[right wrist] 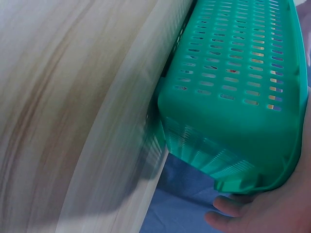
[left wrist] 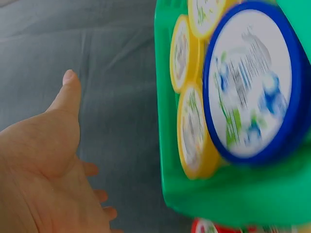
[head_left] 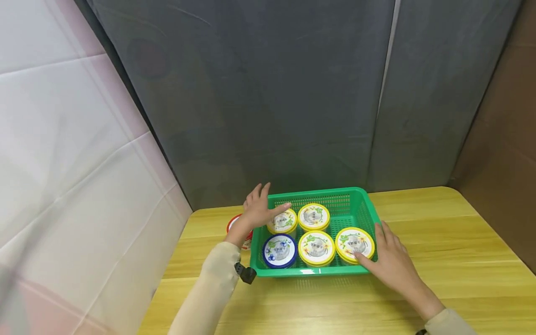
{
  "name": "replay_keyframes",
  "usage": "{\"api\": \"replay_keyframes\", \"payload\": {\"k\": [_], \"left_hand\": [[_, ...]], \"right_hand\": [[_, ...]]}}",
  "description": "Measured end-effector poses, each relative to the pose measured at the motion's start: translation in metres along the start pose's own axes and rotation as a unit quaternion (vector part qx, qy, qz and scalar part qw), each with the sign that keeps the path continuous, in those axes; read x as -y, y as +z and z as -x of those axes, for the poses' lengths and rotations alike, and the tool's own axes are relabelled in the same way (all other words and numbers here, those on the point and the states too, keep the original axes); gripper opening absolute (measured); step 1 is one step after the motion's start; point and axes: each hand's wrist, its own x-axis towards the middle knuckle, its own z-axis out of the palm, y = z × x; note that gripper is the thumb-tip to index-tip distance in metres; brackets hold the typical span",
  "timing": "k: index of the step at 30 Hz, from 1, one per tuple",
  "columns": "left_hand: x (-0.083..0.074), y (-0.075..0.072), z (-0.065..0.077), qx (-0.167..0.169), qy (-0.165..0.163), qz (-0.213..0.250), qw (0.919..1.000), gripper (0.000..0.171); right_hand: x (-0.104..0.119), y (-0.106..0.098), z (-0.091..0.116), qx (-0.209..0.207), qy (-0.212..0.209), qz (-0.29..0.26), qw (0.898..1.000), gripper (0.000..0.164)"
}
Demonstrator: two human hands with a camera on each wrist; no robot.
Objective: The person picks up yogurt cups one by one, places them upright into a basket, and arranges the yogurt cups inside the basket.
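Observation:
A green plastic basket (head_left: 307, 271) stands on the table, with several yellow-lidded round tubs (head_left: 317, 248) and one blue-lidded tub (head_left: 279, 251) inside. My left hand (head_left: 257, 211) hovers at the basket's left side, fingers spread, thumb reaching over a yellow lid. In the left wrist view, that palm (left wrist: 53, 165) faces the basket with a gap between, holding nothing. My right hand (head_left: 391, 260) grips the basket's right rim near the front corner, thumb inside over a yellow-lidded tub (head_left: 355, 245). The right wrist view shows its fingers (right wrist: 231, 213) beneath the rim; the thumb is hidden there.
A red-lidded tub (head_left: 233, 222) sits outside the basket on the left, partly covered by my left wrist. Wooden table (head_left: 452, 242) surface extends to the right and in front. A dark cloth wall (head_left: 272, 102) rises behind, with a pale panel (head_left: 83, 153) to the left.

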Motion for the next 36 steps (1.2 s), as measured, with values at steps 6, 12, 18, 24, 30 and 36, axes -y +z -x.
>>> {"api": "replay_keyframes", "payload": {"k": [6, 12, 18, 24, 30, 36], "left_hand": [[0.034, -0.004, 0.004, -0.015, -0.026, 0.016, 0.9994, 0.095], [0.062, -0.002, 0.008, -0.026, -0.049, 0.023, 0.9982, 0.090], [0.086, 0.004, 0.013, -0.035, -0.056, 0.036, 0.9972, 0.091], [0.107, 0.010, 0.019, -0.038, -0.072, 0.022, 0.9964, 0.091], [0.120, 0.016, 0.023, -0.032, -0.085, 0.020, 0.9957, 0.092], [0.127, 0.021, 0.027, -0.034, -0.090, 0.013, 0.9952, 0.094]], "right_hand": [[0.000, 0.001, 0.000, 0.001, 0.001, 0.000, 1.000, 0.104], [-0.001, 0.002, -0.001, 0.000, 0.000, -0.001, 1.000, 0.105], [-0.002, 0.002, -0.001, 0.002, 0.001, -0.001, 1.000, 0.105], [-0.002, 0.002, -0.001, 0.001, 0.000, -0.001, 1.000, 0.106], [-0.002, 0.001, 0.000, 0.003, 0.002, -0.002, 1.000, 0.105], [-0.001, 0.000, 0.000, 0.008, 0.003, -0.004, 1.000, 0.106]]}}
